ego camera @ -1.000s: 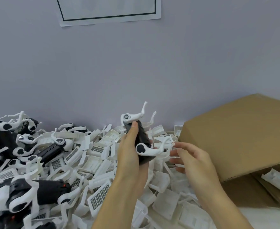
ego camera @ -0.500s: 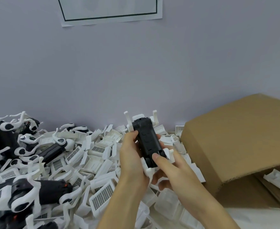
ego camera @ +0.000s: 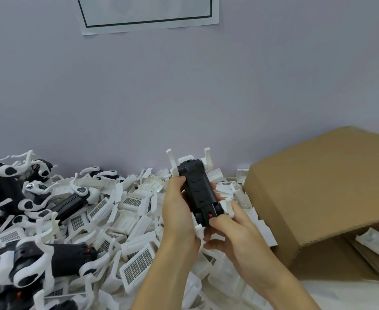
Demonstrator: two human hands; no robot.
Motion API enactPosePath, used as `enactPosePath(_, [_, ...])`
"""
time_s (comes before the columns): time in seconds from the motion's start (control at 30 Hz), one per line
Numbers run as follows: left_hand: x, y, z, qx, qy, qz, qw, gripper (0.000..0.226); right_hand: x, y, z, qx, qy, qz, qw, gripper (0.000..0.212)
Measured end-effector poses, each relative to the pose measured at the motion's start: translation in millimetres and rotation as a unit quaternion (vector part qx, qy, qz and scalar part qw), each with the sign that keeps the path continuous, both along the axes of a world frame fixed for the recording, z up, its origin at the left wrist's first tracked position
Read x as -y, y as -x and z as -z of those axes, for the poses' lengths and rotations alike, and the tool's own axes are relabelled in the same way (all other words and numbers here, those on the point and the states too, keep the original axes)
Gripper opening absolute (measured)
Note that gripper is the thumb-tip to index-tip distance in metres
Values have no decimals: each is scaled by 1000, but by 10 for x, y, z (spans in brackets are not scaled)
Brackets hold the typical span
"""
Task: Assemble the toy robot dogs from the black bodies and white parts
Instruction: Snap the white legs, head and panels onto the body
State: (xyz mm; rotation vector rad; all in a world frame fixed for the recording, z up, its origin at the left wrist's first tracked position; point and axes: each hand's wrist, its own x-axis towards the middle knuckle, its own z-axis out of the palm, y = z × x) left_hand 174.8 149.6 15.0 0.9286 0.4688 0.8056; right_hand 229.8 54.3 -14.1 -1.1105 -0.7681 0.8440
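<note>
I hold one toy robot dog belly-up above the pile: a black body with white legs sticking up at its far end. My left hand grips its left side. My right hand holds its near end, thumb on top beside a small red switch, fingers curled underneath. A heap of loose white parts, many with grille panels, covers the surface below.
Assembled black-and-white dogs lie piled at the left, more at the far left. An open brown cardboard box lies on its side at the right with white parts inside. A grey wall stands close behind.
The dog was turned from its side to belly-up. My right hand, free a second ago, came in and took hold of its near end.
</note>
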Motion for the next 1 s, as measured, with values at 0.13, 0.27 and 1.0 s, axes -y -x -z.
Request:
enactPosePath(0.13, [21, -25, -12, -33, -34, -12, 999, 42, -31, -9, 38, 2, 14, 19, 1000, 25])
enactPosePath(0.27, [30, -41, -28, -61, -59, -28, 996, 41, -60, -1, 60, 13, 37, 48, 998, 24])
enactPosePath(1.0, [26, -38, -27, -67, -69, -28, 995, 44, -58, 21, 30, 27, 39, 58, 997, 21])
